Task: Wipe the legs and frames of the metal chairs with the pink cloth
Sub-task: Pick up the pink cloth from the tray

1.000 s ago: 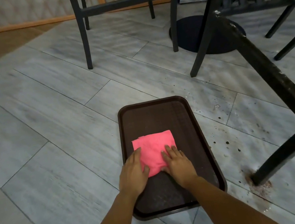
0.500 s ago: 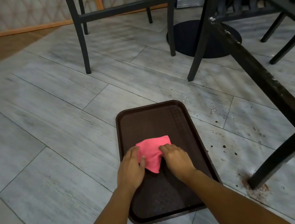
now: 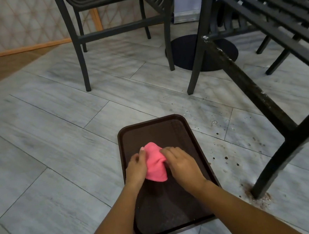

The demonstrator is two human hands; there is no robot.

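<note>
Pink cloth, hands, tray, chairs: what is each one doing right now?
pink cloth: bunched up, gripped from both sides, over the tray.
left hand: grips the cloth's left side.
right hand: grips the cloth's right side.
brown tray: flat on the floor.
near chair leg: grimy, with flaking paint, dirt round its foot.
far chair: upright on the floor, untouched.

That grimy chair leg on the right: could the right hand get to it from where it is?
Probably yes. The right hand grips the pink cloth over the tray, and only bare, spattered floor lies between it and the dirty chair leg.
</note>
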